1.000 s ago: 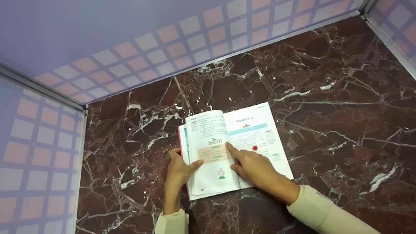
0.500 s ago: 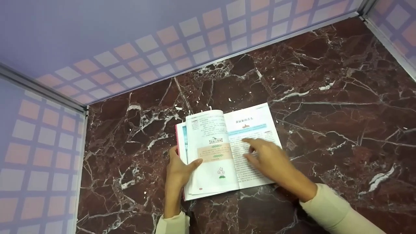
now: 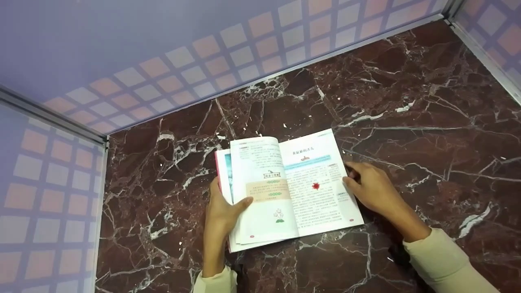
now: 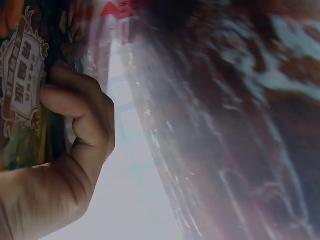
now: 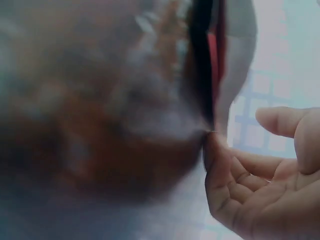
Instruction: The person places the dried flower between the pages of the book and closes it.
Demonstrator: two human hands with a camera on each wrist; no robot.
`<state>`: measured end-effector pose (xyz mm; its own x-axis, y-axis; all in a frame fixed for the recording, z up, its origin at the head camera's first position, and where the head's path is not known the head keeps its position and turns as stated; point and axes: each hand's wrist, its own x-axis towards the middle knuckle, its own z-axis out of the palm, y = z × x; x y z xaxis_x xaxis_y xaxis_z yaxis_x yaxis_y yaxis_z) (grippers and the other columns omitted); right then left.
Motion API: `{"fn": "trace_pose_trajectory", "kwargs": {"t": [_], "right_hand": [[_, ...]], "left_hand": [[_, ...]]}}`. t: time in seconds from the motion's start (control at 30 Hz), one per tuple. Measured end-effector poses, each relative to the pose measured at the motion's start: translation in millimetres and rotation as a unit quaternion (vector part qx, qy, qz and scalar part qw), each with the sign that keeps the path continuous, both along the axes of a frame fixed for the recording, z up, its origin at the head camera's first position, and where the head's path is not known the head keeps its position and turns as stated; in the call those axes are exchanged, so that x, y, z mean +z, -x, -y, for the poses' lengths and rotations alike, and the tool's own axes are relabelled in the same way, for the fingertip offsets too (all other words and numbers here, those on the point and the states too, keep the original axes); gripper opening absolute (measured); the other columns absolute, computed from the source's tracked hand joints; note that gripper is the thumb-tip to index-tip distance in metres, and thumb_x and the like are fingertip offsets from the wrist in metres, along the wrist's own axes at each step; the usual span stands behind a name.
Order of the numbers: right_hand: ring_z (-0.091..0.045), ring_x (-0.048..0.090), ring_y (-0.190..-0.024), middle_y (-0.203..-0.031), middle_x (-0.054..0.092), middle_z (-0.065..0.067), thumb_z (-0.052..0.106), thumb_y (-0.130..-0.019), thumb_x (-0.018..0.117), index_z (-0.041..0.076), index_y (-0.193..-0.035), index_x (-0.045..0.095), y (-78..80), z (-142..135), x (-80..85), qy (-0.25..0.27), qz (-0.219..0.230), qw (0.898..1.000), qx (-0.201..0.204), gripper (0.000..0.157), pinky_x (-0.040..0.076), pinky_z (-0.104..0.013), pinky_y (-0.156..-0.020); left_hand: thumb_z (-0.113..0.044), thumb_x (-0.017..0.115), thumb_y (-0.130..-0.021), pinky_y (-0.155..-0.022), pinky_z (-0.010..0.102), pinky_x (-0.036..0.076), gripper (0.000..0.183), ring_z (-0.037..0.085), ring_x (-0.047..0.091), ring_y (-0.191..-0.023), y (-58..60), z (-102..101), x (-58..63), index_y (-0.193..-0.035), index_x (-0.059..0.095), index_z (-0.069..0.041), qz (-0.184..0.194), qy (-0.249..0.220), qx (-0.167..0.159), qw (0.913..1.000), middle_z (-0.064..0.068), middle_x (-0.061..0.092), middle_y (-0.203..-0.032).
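An open book (image 3: pixel 313 207) with printed pages lies tilted before me, a red mark on its right page. My left hand (image 3: pixel 224 211) grips its left side, thumb resting on the left page and fingers beneath. In the left wrist view, the fingers of the left hand (image 4: pixel 82 115) curl against the dark, illustrated cover (image 4: pixel 22 75). At the right edge of the book is my right hand (image 3: pixel 372 187), its fingers loosely bent. The right wrist view shows the right hand (image 5: pixel 255 185) with fingertips at the cover's edge and the thumb apart from them.
Beneath the book is a dark red marbled tabletop (image 3: pixel 427 162) with white veins. Purple panels with pink and white squares, including the back panel (image 3: pixel 195 77) and left panel (image 3: pixel 53 211), border it. Another panel (image 3: pixel 496 32) stands at the right.
My right hand has moved right, from pointing near the book's middle, across the right page to its outer edge. The left hand keeps its hold; the book has shifted slightly left.
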<state>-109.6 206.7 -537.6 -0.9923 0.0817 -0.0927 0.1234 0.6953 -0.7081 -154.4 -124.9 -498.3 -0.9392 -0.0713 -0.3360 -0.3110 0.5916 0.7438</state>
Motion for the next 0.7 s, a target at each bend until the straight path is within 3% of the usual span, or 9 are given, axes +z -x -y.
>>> {"fn": "trace_pose_trajectory", "kwargs": {"t": [0.1,0.27,0.47,0.6,0.7], "right_hand": [[-0.039,0.062,-0.096,-0.108,0.065,-0.025,0.008,-0.097,0.058,-0.011,-0.133,0.057,-1.5,-3,-3.4,0.002,0.002,1.000,0.011,0.041,0.049,-0.053,-0.086],[-0.050,0.054,-0.122,-0.130,0.059,-0.032,0.006,-0.099,0.053,-0.008,-0.134,0.058,-0.8,-9,-6.1,0.017,0.009,0.999,0.026,0.038,0.042,-0.062,-0.102],[-0.051,0.047,-0.130,-0.138,0.054,-0.032,0.008,-0.100,0.053,-0.004,-0.137,0.058,0.3,-15,-7.4,0.050,0.037,0.998,0.025,0.039,0.036,-0.064,-0.109],[-0.040,0.065,-0.103,-0.118,0.067,-0.027,0.011,-0.102,0.053,-0.002,-0.138,0.057,0.6,-19,-7.1,0.088,0.052,0.995,0.012,0.039,0.052,-0.052,-0.090],[-0.029,0.066,-0.086,-0.103,0.071,-0.021,0.015,-0.103,0.054,0.000,-0.139,0.057,-0.5,-21,-5.3,0.104,0.059,0.993,-0.003,0.039,0.052,-0.042,-0.077]], "left_hand": [[-0.007,0.081,-0.079,-0.091,0.049,0.051,0.103,0.039,0.060,-0.111,0.3,-6,7.1,-0.159,0.016,-0.009,-0.002,-0.008,0.003,1.0000,0.026,0.053,-0.138],[-0.002,0.080,-0.079,-0.100,0.052,0.047,0.105,0.042,0.055,-0.121,-1.0,-17,19.0,-0.160,0.014,-0.010,-0.025,-0.017,-0.004,0.9995,0.026,0.044,-0.149],[0.000,0.078,-0.080,-0.094,0.051,0.052,0.107,0.041,0.061,-0.115,-5.0,-36,35.5,-0.162,0.011,-0.017,-0.056,-0.008,-0.043,0.9975,0.024,0.044,-0.151],[-0.002,0.076,-0.083,-0.075,0.044,0.060,0.108,0.037,0.069,-0.096,-6.5,-53,47.4,-0.163,0.005,-0.022,-0.051,0.005,-0.073,0.9960,0.028,0.056,-0.137],[0.000,0.071,-0.087,-0.059,0.037,0.060,0.109,0.033,0.072,-0.080,-7.7,-68,54.4,-0.162,-0.002,-0.026,-0.038,-0.002,-0.096,0.9946,0.029,0.066,-0.119]]}}
